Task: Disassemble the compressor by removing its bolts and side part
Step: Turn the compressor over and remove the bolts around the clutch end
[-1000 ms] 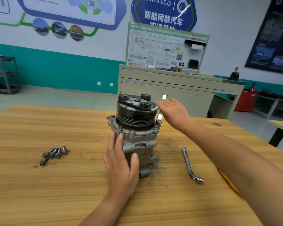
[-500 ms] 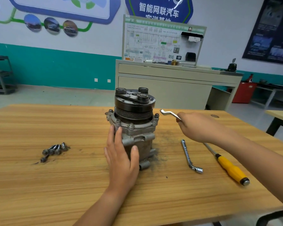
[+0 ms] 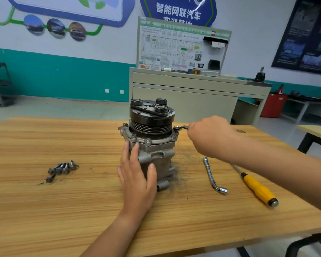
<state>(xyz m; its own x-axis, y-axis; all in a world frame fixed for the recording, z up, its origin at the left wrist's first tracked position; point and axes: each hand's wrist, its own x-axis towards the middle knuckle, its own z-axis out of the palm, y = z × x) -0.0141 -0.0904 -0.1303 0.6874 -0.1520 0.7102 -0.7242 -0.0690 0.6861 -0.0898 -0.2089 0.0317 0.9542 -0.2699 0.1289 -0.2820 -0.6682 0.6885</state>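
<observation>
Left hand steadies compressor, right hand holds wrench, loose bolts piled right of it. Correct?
No. Head view shows the loose bolts left of the compressor, not right. The rest holds: left hand steadies it, right hand holds the wrench.

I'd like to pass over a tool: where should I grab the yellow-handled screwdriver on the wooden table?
Grip the yellow-handled screwdriver by its thick yellow handle, from above on the near side. It lies flat on the wooden table, handle exposed, while its thin shaft runs under the person's right forearm.
</observation>
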